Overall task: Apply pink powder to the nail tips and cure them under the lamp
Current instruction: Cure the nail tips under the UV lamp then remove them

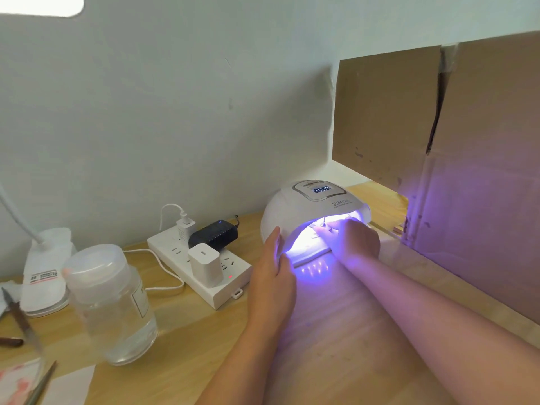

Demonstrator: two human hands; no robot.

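The white dome nail lamp (295, 211) stands on the wooden desk (204, 346) against the wall. It is lit, with violet light spilling from its mouth and digits showing on its top display. My left hand (273, 276) rests flat against the lamp's left edge, fingers straight. My right hand (355, 239) reaches into the lamp's mouth, its fingers curled round a small holder with a metal part (323, 225). Glare washes out the nail tips on the holder.
A white power strip (201, 264) with several plugs lies left of the lamp. A clear lidded bottle (114, 302) stands nearer on the left, beside a white desk-lamp base (43, 276), tweezers (41, 384) and pink-stained paper (17, 381). Cardboard (473, 171) walls off the right.
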